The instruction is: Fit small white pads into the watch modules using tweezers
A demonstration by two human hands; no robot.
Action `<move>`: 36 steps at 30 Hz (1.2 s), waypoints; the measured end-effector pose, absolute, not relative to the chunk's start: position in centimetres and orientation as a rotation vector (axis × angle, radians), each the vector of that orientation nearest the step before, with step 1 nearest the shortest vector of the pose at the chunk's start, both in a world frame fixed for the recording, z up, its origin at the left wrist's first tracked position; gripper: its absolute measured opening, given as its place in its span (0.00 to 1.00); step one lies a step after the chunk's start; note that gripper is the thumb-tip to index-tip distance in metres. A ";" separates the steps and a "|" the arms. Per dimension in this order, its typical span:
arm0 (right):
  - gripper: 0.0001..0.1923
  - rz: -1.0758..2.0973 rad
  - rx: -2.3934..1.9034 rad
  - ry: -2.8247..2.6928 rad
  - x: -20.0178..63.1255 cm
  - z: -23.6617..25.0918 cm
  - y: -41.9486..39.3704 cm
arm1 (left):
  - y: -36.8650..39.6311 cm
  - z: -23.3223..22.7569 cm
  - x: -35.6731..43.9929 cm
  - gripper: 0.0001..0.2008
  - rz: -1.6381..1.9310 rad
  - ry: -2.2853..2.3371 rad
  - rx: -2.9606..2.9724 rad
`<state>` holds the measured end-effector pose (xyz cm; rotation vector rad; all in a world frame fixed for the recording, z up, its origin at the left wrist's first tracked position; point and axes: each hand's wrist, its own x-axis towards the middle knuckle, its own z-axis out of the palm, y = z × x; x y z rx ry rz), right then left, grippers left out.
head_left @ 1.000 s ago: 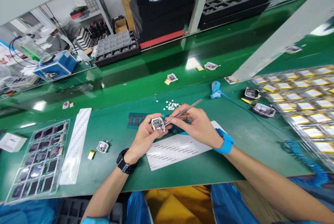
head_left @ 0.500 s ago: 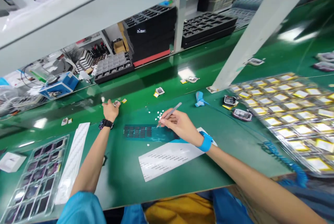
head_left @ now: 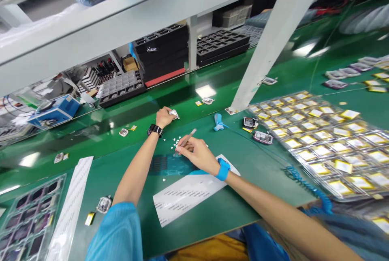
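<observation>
My left hand, a black watch on its wrist, is at the far side of the mat with its fingers closed around a small silvery device housing. In my right hand a pair of metal tweezers is gripped like a pen, the tips pointing down at a dark translucent sheet. Dark rectangular pieces show on the sheet's left part. Small white bits lie scattered just beyond the tweezers. A blue band circles my right wrist.
A white printed sheet lies nearest me. At right is a clear tray of yellow-edged batteries, beside a coiled blue cord. Housings lie about. A slanted white post stands behind; a tray of dark screens is at left.
My left hand has moved right, from beside one housing with a battery to another housing, which it now grips. My right hand keeps the tweezers over the sheet. The view has shifted.
</observation>
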<state>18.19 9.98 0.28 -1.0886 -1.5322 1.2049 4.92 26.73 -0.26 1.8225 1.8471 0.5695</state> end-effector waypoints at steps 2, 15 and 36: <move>0.08 1.121 -1.091 -1.545 18.2 0.0 10.1 | 26.4 0.0 4.8 0.20 0.639 1.820 1.743; 0.08 0.491 -1.124 -1.856 18.8 1.3 10.0 | 11.2 3.5 0.3 0.14 1.015 1.406 1.222; 0.09 0.606 -0.817 -2.065 15.8 -0.7 9.5 | 4.8 0.6 -1.4 0.18 1.118 1.368 1.137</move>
